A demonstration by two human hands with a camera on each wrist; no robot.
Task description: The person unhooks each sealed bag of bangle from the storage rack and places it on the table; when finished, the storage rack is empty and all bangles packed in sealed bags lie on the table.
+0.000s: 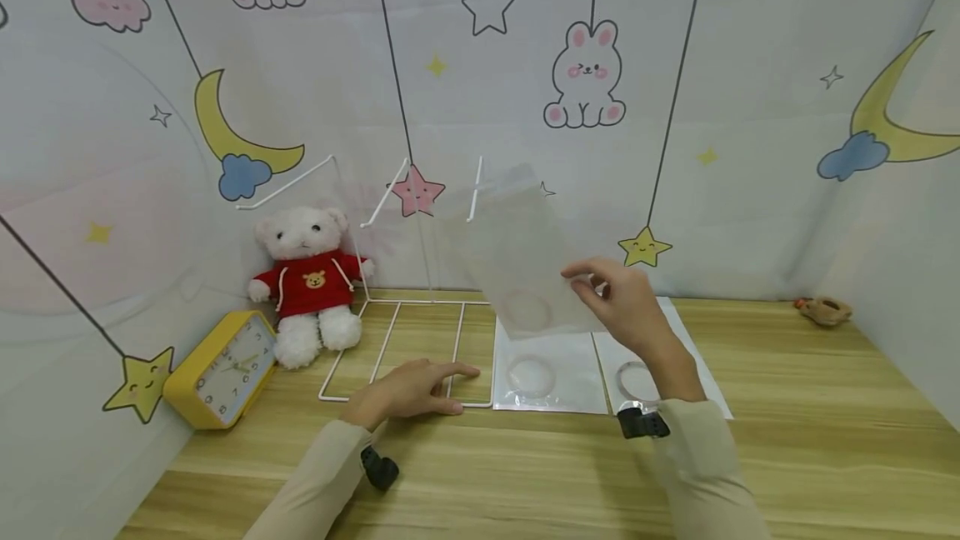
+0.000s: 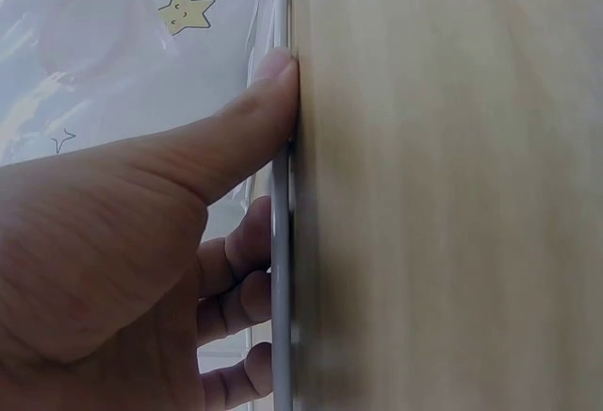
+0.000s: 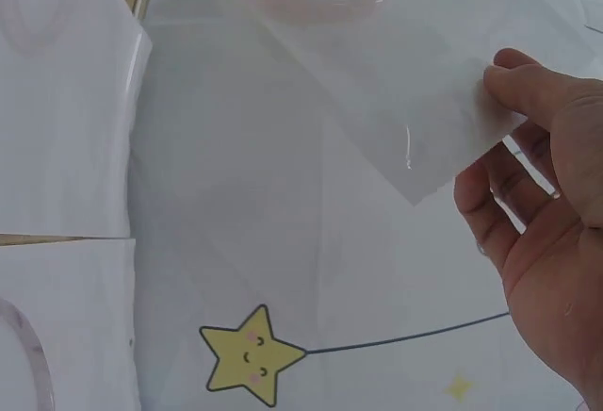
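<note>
My right hand [image 1: 626,307] pinches the edge of a clear plastic bag [image 1: 517,244] between thumb and fingers. Inside the bag is a pale pink bangle [image 1: 527,309], near the bag's lower end. The bag is raised and tilted, and its upper part overlaps the rightmost prong [image 1: 476,190] of a white wire display rack [image 1: 405,302]. My left hand [image 1: 412,390] rests low on the rack's base, thumb [image 2: 278,81] against the front bar [image 2: 281,317] and the other fingers behind it. Two more bags with bangles [image 1: 531,377] [image 1: 636,382] lie right of the rack.
A white teddy bear in a red hoodie [image 1: 311,282] sits at the rack's left side. In front of it stands a yellow alarm clock [image 1: 221,369]. A small brown object [image 1: 823,311] lies at the far right. Behind the wooden table [image 1: 525,473] hangs a cartoon-printed cloth [image 1: 510,90].
</note>
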